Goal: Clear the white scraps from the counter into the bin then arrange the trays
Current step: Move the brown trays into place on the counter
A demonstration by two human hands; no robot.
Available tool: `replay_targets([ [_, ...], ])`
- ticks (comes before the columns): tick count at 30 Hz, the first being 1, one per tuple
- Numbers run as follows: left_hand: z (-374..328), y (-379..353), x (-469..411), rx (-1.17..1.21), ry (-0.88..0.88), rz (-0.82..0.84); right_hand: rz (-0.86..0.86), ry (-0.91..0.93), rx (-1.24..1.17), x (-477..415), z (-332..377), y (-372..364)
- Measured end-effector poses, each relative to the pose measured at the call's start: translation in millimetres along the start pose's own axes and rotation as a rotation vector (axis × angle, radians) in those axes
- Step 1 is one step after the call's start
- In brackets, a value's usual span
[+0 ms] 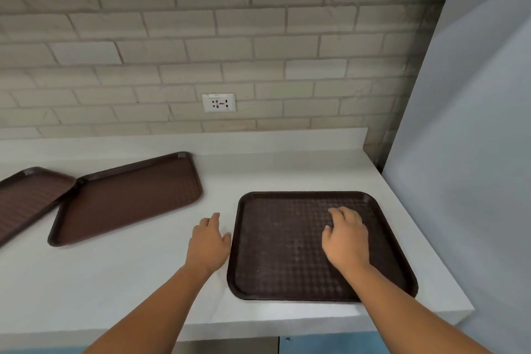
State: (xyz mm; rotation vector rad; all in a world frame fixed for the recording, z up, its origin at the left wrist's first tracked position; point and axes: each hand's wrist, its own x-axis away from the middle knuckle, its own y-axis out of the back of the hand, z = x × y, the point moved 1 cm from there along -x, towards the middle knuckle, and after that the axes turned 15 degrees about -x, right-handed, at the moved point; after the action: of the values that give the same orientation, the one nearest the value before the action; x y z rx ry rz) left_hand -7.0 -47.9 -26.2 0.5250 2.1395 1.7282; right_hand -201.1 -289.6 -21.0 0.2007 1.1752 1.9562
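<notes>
Three brown plastic trays lie on the white counter. The darkest tray sits at the right, close to the counter's front edge. My right hand hovers over or rests on its textured bottom with fingers loosely bent, holding nothing. Just left of that tray's left rim, my left hand is above the counter with relaxed fingers, empty. A second tray lies at an angle left of centre. The third tray is at the far left, partly cut off by the frame. No white scraps show on the counter.
A brick-tiled wall with a white power socket runs behind the counter. A tall pale panel stands at the counter's right end. Blue cabinet fronts show below the front edge. No bin is in view.
</notes>
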Motion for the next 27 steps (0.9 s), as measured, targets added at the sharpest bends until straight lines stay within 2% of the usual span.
replay_targets([
  [6,51,29,-1,0.047,0.006,-0.084,0.153,0.181,-0.133,-11,94,-39],
  [11,130,56,3,0.049,0.077,-0.169,0.270,0.314,-0.223,-6,179,-83],
  [17,260,86,16,0.043,0.259,-0.248,0.403,0.394,-0.328,7,295,-155],
  [27,493,109,14,0.004,0.537,-0.223,0.606,0.484,-0.325,25,494,-295],
])
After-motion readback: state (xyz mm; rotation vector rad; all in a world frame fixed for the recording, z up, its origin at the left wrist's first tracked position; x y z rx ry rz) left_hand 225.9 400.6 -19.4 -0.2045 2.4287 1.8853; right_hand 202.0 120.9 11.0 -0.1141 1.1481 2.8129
